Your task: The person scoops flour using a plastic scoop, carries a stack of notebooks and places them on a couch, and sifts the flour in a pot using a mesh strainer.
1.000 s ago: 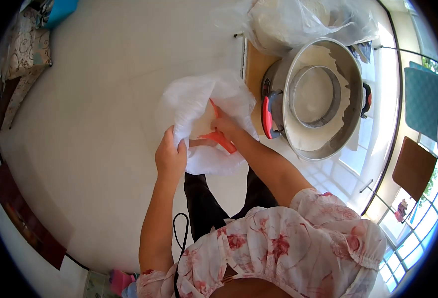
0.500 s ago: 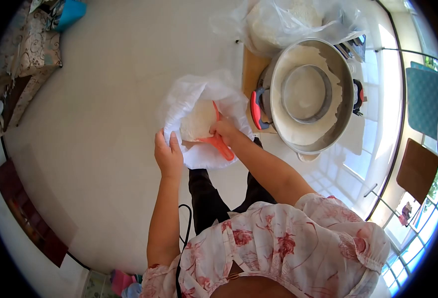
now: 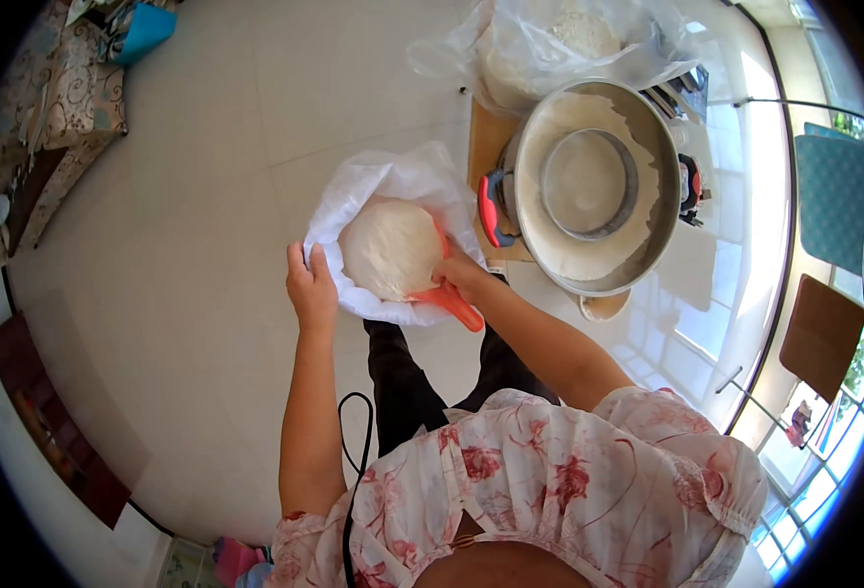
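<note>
My left hand pinches the left edge of a white bag, thumb on the inner side. Inside the bag's mouth, an orange-red scoop is heaped with white flour. My right hand grips the scoop at its right side, near the handle, which points down and right. The fingers are partly hidden by the scoop. To the right stands a large metal pot with red-and-black handles, its inside coated with flour. A round sieve sits inside the pot.
A clear plastic bag holding pale powder lies behind the pot. A small bowl shows below the pot's front rim. A wooden board lies under the pot's left side. Chairs stand at the right by the window.
The scoop has come up from inside the bag, now heaped with flour. My right hand has shifted slightly right with it; my left hand still holds the bag's edge.
</note>
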Available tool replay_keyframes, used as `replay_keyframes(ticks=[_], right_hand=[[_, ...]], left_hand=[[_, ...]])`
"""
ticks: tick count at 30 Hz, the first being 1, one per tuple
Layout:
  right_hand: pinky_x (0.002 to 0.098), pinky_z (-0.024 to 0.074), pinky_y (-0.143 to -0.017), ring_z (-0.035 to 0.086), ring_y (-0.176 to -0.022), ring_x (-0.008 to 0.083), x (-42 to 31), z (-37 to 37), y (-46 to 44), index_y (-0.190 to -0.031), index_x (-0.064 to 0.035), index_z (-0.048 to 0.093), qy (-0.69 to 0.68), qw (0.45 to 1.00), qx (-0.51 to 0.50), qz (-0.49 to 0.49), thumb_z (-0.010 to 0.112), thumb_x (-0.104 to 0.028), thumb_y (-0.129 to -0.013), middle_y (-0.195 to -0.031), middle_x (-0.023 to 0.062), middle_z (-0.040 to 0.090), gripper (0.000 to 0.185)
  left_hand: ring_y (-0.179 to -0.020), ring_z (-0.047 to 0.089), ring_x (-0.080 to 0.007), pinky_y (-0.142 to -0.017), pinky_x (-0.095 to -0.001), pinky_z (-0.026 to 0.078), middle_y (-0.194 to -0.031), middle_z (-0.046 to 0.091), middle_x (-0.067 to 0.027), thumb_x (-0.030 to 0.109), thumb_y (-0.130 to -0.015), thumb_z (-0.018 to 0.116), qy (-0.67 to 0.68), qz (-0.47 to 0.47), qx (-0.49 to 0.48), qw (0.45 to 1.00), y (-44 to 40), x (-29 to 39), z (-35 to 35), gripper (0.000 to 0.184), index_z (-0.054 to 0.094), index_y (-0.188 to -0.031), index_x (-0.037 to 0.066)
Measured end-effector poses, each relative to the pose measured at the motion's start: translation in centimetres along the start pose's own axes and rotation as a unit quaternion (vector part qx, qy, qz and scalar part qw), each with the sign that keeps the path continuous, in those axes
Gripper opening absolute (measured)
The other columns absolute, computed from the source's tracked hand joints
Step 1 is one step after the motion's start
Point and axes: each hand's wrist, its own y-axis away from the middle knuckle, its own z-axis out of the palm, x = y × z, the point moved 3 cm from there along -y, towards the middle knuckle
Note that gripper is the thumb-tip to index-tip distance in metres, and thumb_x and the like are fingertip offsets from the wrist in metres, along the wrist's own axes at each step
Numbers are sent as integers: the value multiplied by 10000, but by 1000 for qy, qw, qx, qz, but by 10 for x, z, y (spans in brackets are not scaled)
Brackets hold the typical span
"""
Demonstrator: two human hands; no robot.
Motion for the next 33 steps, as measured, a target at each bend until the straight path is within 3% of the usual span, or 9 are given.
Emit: replay_keyframes(ticks=[5, 11, 18, 20, 24, 26, 29, 33], right_hand=[[265, 432, -865, 408, -1193, 229, 11, -14, 10, -1358, -70, 274, -28, 995, -99, -4, 426, 113, -538, -1282, 101, 419, 854], [290, 335, -991, 366, -1237, 256, 4, -11, 31, -1374, -102, 255, -53, 994, -95, 0, 408, 113, -537, -1293, 99, 404, 877], [289, 341, -981, 379, -1218, 251, 0, -14, 44, -1375, -99, 257, -62, 993, -96, 36, 426, 115, -530, -1284, 92, 409, 888], [346, 403, -959, 476, -1137, 273, -9, -9, 53, -1311, -67, 344, -69, 993, -96, -4, 448, 143, -567, -1208, 115, 485, 780], [353, 414, -944, 489, -1113, 276, -20, -4, 74, -1300, -55, 355, -69, 993, -96, 18, 454, 128, -573, -1177, 116, 498, 757], [356, 430, -921, 510, -1077, 268, -34, 2, 91, -1277, -33, 374, -98, 987, -126, 25, 461, 106, -587, -1139, 124, 514, 709], [356, 442, -902, 528, -1042, 260, -47, -4, 108, -1257, -13, 383, -50, 991, -126, 18, 463, 91, -594, -1113, 134, 520, 676], [356, 452, -890, 549, -1005, 258, -73, -11, 140, -1243, -4, 391, -83, 987, -135, 5, 462, 85, -606, -1095, 138, 526, 647]], left_hand=[[-770, 586, -287, -692, -366, 454, -852, 602, -158, 247, -898, 470, 8, -5, 0, 1000, 5, -1, -4, 267, 503, -1016, 10], [-735, 575, -255, -678, -349, 454, -817, 602, -135, 258, -891, 498, -5, -2, -62, 998, 4, 1, -18, 275, 508, -1007, 8], [-728, 574, -234, -677, -339, 454, -814, 599, -132, 261, -886, 518, -9, 2, -70, 997, 4, -4, -17, 289, 512, -1023, 7], [-720, 577, -223, -676, -335, 456, -814, 594, -127, 258, -886, 517, -9, 25, -60, 998, 3, -9, -13, 289, 515, -1033, 9], [-715, 580, -207, -646, -315, 466, -810, 592, -116, 252, -894, 502, 38, 15, -67, 997, 3, -19, -14, 284, 513, -1053, 16], [-692, 572, -172, -601, -288, 467, -812, 590, -98, 248, -908, 476, 44, -68, -87, 993, 8, -8, -19, 293, 494, -1084, 15], [-642, 546, -131, -562, -264, 457, -838, 578, -85, 252, -923, 443, 81, -72, -107, 988, 11, -12, -22, 325, 446, -1136, 7], [-601, 510, -113, -574, -245, 447, -853, 561, -82, 266, -932, 415, 107, -95, -97, 985, 22, -15, -37, 336, 428, -1149, 9]])
